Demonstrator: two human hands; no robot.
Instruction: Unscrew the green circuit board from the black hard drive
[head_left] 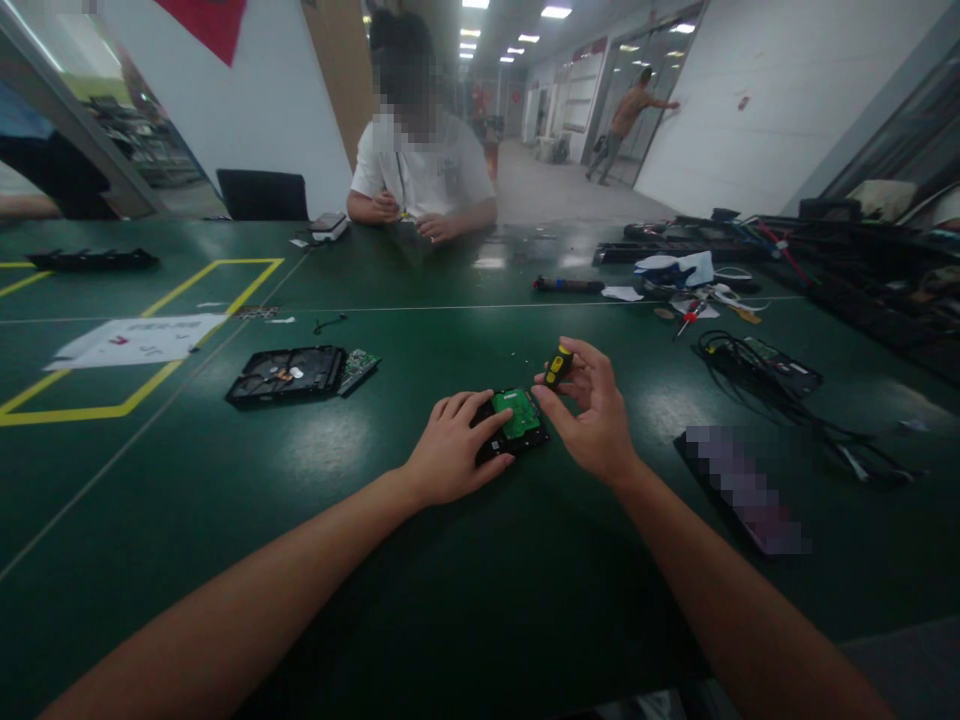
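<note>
From my end of the feed I have the left hand (456,450) spread over the left part of a black hard drive (536,440), which lies on the green desk (450,590) in front of me, board side up. Its fingers are splayed loosely, one reaching onto the green circuit board (521,412), with the thumb along the drive's near side; it presses flat rather than closing round anything. The right hand (592,410) is half curled and has hold of a yellow-and-black screwdriver handle (558,367), tilted, just above the drive's far right corner, with the index fingertip at its yellow upper end. I cannot tell whether any tip touches the drive. Off to my left sits a larger black drive (289,375), a small loose board (358,370) beside its right end, and farther left a white sheet (142,340) lies across yellow tape (127,408). To my right, a pixelated flat object (742,490) lies near a tangle of black cables (795,415), with a red-handled tool (691,317) beyond. Across the desk, a co-worker in a white shirt (450,165) holds something small, too indistinct for me to name.
</note>
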